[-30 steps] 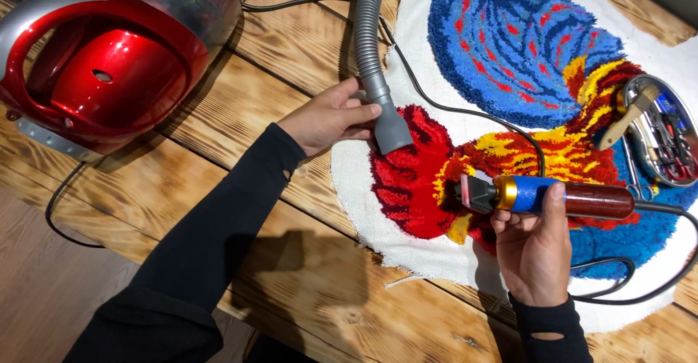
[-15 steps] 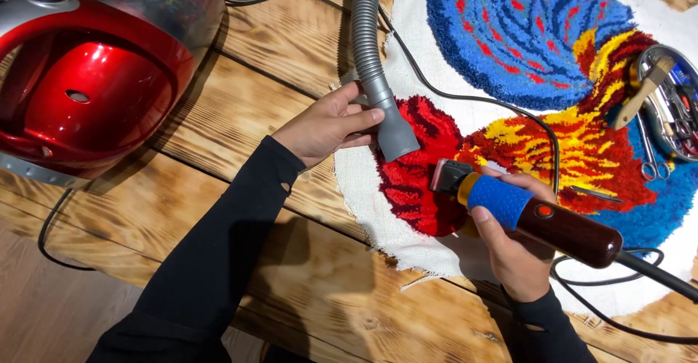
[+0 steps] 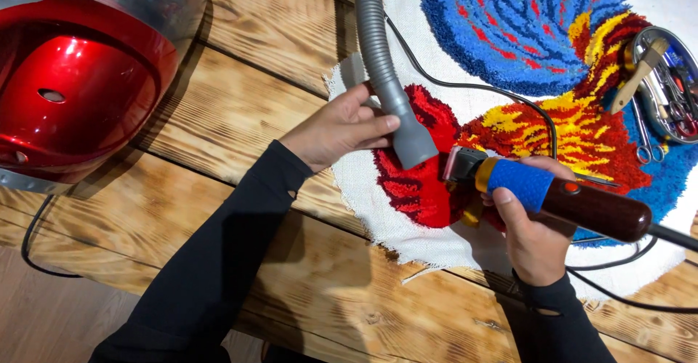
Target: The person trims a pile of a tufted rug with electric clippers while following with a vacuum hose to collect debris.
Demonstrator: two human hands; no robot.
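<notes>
At the far left, the red canister vacuum (image 3: 73,79) sits on the wooden table (image 3: 240,116), cut off by the frame edge, with a thin black cord (image 3: 33,250) looping out from under it. Its grey ribbed hose (image 3: 369,28) comes down from the top edge and ends in a flared grey nozzle (image 3: 413,139). Your left hand (image 3: 342,126) is closed around that nozzle, thumb along the near side and fingers wrapped behind it, holding its mouth tilted down onto the red pile of the tufted rug (image 3: 509,36).

The rug lies flat on the table (its bare white backing (image 3: 378,210) shows around the red patch), with blue, red and yellow pile running to the right. Just right of the nozzle, the head of the electric trimmer (image 3: 552,192) rests on the red pile, nearly touching the nozzle's mouth. Your right hand (image 3: 534,232) is clamped on the trimmer from below, gripping its blue sleeve, with the dark red body angling away to the right and a black cable trailing off it.

At the far right, a metal tray (image 3: 643,43) sits on the rug, holding a wooden-handled brush (image 3: 640,72) and several small tools; a pair of scissors (image 3: 643,141) lies beside its lower edge.
</notes>
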